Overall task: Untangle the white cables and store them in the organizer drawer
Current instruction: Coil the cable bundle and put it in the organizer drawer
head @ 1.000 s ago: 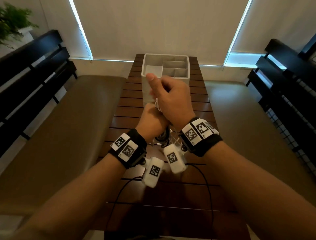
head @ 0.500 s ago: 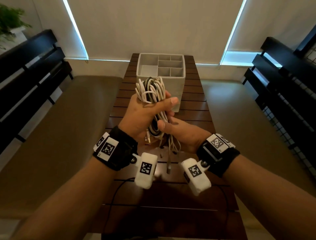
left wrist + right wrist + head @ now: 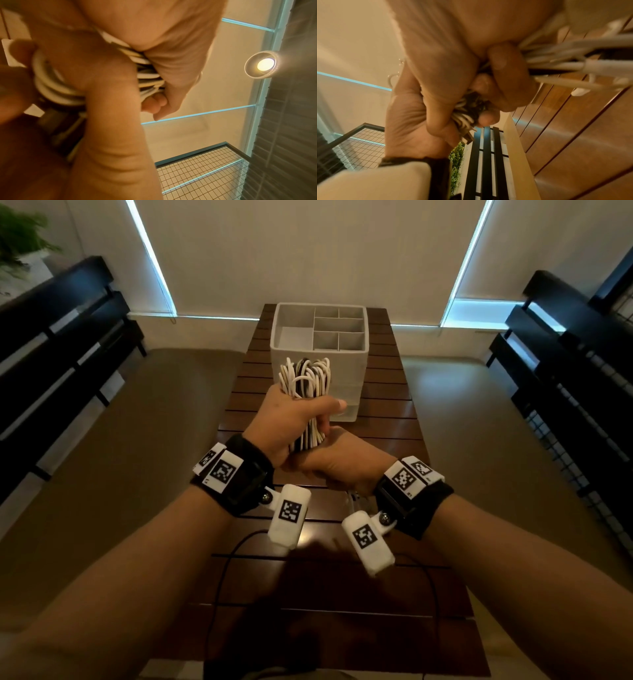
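Note:
A bundle of looped white and black cables [image 3: 305, 378] stands upright over the table. My left hand [image 3: 305, 414] grips its middle, thumb across the front. Just below it, my right hand [image 3: 337, 465] grips the bundle's lower end, touching the left hand. In the left wrist view the cables [image 3: 56, 88] run between both fists. The right wrist view shows my right fingers [image 3: 505, 75] curled round white strands [image 3: 573, 65]. The white organizer [image 3: 320, 350] with several open compartments stands behind the bundle; none of the cables are in it.
The slatted dark wooden table [image 3: 387, 412] runs from me to the far wall. Black slatted benches stand at the left [image 3: 51, 354] and right [image 3: 565, 354]. A green plant [image 3: 20, 237] sits at the top left. Thin black wires [image 3: 222, 570] lie near the front edge.
My right hand has come down from above the bundle and now grips its lower end under the left hand. The loops now show above the left fist.

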Motion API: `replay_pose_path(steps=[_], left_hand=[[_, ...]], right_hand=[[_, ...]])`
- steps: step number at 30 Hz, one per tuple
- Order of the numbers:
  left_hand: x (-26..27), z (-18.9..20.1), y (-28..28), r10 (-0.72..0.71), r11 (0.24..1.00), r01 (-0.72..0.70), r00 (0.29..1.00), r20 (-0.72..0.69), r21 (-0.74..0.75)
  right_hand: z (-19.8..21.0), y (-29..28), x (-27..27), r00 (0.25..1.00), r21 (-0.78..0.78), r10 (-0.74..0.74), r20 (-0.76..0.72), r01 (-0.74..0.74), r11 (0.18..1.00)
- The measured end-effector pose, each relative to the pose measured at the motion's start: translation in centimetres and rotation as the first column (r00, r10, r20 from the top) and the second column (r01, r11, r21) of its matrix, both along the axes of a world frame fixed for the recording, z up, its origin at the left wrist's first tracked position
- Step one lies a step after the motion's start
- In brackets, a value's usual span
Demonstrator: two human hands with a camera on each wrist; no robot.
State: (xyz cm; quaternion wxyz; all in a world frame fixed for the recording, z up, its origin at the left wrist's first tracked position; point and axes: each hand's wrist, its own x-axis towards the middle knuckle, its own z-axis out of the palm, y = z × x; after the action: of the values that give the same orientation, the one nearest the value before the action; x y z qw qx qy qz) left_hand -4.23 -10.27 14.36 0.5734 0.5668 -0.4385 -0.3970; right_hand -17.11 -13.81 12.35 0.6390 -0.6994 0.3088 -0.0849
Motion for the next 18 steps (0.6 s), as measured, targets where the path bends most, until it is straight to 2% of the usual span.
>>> replay_pose_path(steps=[5,9,11,14,18], left_hand=[[0.2,0.4,-0.9,-0.008,1.000,0.008,1.000,-0.010,-0.024],[1.9,0.6,-1.4,0.077,0.997,-0.070,0.964,-0.255,0.039],[3.1,0.5,-1.3,0.069,0.996,-0.049,0.947,-0.312,0.070],[4.2,0.0,-0.9,0.000,0.994,0.036,0.947,-0.320,0.105],[4.7,-0.2,-0.7,-0.067,0.990,0.101,0.955,-0.288,0.103]], right_hand=[[0.1,-0.4,0.3,0.999,-0.048,-0.028,0.026,0.029,0.998],[-1.0,-1.2,-0.3,0.998,-0.213,-0.030,0.050,0.040,0.976],[-1.6,-1.6,-1.1,1.000,-0.263,0.006,0.020,0.000,0.965],[-1.7,-2.2,-1.5,0.985,-0.407,0.086,-0.151,-0.141,0.903],[-1.0,-3.0,-1.3,0.877,-0.549,0.118,-0.466,-0.391,0.739]])
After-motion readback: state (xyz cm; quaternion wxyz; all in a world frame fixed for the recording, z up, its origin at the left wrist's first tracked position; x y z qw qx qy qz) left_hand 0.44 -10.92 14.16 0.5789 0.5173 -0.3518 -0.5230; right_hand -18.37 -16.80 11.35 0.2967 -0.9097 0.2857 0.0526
